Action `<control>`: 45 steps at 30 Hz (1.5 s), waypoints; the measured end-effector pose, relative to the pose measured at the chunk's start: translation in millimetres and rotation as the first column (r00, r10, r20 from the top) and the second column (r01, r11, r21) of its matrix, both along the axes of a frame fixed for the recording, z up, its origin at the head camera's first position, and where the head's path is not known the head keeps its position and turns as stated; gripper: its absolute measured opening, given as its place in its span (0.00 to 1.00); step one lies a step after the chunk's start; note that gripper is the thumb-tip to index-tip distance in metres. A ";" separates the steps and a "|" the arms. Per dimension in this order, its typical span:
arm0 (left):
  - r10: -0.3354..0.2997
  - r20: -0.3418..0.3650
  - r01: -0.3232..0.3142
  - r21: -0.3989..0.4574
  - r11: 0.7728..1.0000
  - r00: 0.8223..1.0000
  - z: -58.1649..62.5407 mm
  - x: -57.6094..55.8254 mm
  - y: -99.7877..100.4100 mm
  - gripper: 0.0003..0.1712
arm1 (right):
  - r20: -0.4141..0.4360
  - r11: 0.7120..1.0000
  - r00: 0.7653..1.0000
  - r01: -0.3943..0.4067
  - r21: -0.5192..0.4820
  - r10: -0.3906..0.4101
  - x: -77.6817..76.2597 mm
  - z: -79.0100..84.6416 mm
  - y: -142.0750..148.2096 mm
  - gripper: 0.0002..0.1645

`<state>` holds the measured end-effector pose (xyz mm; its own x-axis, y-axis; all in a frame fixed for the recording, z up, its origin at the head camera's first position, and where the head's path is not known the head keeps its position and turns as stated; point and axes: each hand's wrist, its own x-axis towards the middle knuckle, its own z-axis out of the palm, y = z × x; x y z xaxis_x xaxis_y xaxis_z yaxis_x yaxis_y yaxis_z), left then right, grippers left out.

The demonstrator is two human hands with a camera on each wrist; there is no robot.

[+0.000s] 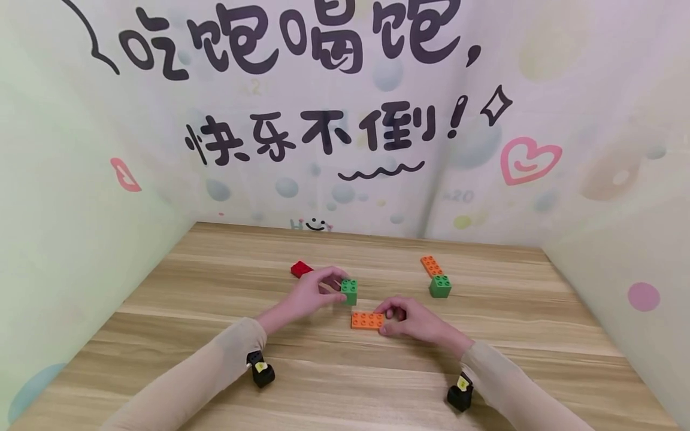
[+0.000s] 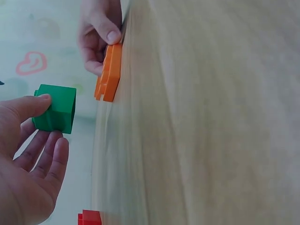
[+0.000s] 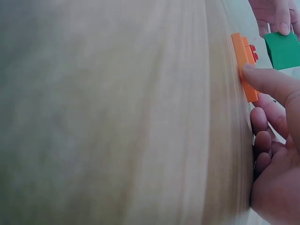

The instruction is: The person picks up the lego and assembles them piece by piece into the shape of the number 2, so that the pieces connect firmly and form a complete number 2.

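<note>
Between thumb and fingers my left hand (image 1: 315, 291) pinches a green two-by-two building block (image 1: 349, 291), raised above the table in the left wrist view (image 2: 56, 108). My right hand (image 1: 415, 320) grips the right end of a flat orange two-by-four building block (image 1: 367, 321), studs up, low over the wood. The orange block lies just in front of the green one in the head view. Behind my left hand sits a red block (image 1: 300, 269), partly hidden by the fingers.
Toward the back right of the wooden table (image 1: 215, 257), a second green block (image 1: 440, 286) stands against the near end of another orange block (image 1: 431, 266). Printed fabric walls (image 1: 345, 197) border the table at the back and both sides.
</note>
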<state>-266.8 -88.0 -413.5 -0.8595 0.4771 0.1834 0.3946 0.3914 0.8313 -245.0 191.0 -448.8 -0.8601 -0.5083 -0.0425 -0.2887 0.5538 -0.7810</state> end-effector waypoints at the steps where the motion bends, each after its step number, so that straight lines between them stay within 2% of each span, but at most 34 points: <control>1: -0.003 0.003 0.003 0.000 1.000 1.000 -0.8 0.6 0.4 0.20 | -0.001 1.000 1.000 -0.001 0.001 0.001 -0.2 0.1 -0.1 0.18; 10: -0.023 0.066 0.022 0.026 0.999 0.998 -6.6 5.0 3.6 0.19 | -0.005 1.000 1.000 -0.010 -0.006 0.010 -1.9 0.3 0.7 0.18; 17: -0.025 0.074 0.020 0.058 0.998 0.997 -9.4 9.6 6.5 0.20 | -0.026 1.000 0.999 -0.025 -0.018 0.024 -1.3 2.2 0.8 0.18; 23: -0.043 0.126 0.033 0.080 0.996 0.991 -13.8 11.3 9.5 0.19 | -0.024 1.000 0.999 -0.022 -0.022 0.021 -1.0 2.6 0.1 0.18; 28: -0.049 0.126 0.039 0.084 0.996 0.991 -17.9 10.8 11.6 0.19 | -0.035 0.999 0.999 -0.024 -0.023 0.023 -1.4 1.7 0.4 0.18; 38: -0.080 0.140 0.068 0.087 0.994 0.987 -17.2 16.0 15.6 0.19 | -0.022 0.999 0.999 -0.024 -0.027 0.023 -2.4 1.1 0.5 0.17; 45: -0.064 0.199 0.045 0.098 0.994 0.978 -18.8 17.4 14.5 0.15 | -0.042 0.999 0.999 -0.029 -0.033 0.027 -2.9 -0.4 -0.2 0.17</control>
